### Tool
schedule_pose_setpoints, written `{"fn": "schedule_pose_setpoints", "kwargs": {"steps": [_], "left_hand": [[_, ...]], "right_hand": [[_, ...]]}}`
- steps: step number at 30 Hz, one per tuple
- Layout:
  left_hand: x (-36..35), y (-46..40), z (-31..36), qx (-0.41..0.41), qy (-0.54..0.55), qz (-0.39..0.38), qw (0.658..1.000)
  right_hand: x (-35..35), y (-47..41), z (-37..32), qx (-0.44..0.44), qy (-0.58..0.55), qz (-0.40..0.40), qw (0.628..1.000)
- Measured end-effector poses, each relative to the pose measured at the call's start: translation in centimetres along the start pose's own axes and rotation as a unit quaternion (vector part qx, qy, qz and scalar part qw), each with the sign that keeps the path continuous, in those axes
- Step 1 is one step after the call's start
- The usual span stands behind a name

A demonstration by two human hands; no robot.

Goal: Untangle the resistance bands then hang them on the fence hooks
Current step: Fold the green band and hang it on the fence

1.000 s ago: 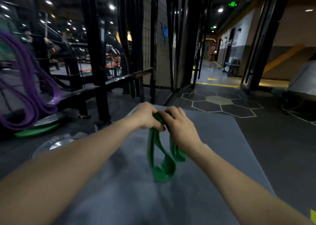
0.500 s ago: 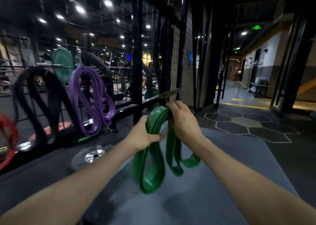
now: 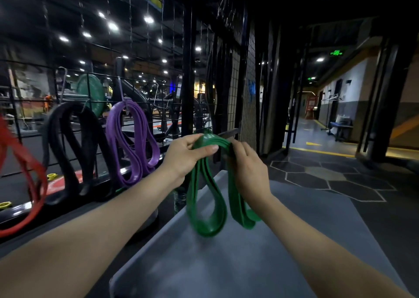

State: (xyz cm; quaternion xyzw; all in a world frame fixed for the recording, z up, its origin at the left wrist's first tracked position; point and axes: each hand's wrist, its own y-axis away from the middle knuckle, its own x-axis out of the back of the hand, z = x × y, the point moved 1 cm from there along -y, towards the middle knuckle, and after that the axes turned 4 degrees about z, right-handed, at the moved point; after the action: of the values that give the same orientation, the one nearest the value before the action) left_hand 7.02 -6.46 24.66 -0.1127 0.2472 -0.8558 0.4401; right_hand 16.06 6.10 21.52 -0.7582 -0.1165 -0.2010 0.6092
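A folded green band (image 3: 205, 198), its loops hanging, was gripped at its top by the left hand (image 3: 186, 156) and right hand (image 3: 247, 168); a purple band (image 3: 133, 139) hung at nine o'clock.

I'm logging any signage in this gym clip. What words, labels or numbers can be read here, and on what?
No text reads clearly.
Green lit exit sign over the corridor: too small to read.
Smaller green sign further down: only a glow.
Red board at the corridor's end: blurred.
Green band, purple band, black band, red band: no print visible.
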Motion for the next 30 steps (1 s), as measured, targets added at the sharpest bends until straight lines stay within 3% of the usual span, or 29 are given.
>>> {"fn": "schedule_pose_setpoints", "kwargs": {"steps": [4, 7, 9, 14, 17, 24, 30], "left_hand": [[0.3, -0.1, -0.1, 0.056, -0.033, -0.014, 0.998], [1.0, -0.5, -0.3, 0.080, -0.167, -0.019, 0.983], [1.3, -0.6, -0.3, 0.033, -0.282, -0.004, 0.959], [1.4, -0.4, -0.4, -0.164, -0.500, 0.077, 0.847], [2.0, -2.0, -0.3, -0.184, -0.524, 0.101, 0.825], [2.7, -7.2, -1.8, -0.112, -0.497, 0.177, 0.842], [4.1, -12.7, -2.3, -0.104, -0.542, 0.180, 0.814]], "right_hand": [[0.0, -0.9, -0.4, -0.022, -0.033, 0.001, 0.999], [-0.4, -1.6, -0.3, -0.021, -0.030, -0.015, 0.999], [-1.0, -2.1, -0.4, -0.022, -0.034, -0.026, 0.999], [-2.5, -3.9, -0.8, -0.026, -0.082, -0.035, 0.996], [-3.7, -5.4, -0.5, -0.003, -0.094, -0.028, 0.995], [-9.0, -10.1, 0.3, -0.003, -0.131, -0.023, 0.991], [-13.4, -15.1, 0.9, 0.030, -0.180, 0.002, 0.983]]}}
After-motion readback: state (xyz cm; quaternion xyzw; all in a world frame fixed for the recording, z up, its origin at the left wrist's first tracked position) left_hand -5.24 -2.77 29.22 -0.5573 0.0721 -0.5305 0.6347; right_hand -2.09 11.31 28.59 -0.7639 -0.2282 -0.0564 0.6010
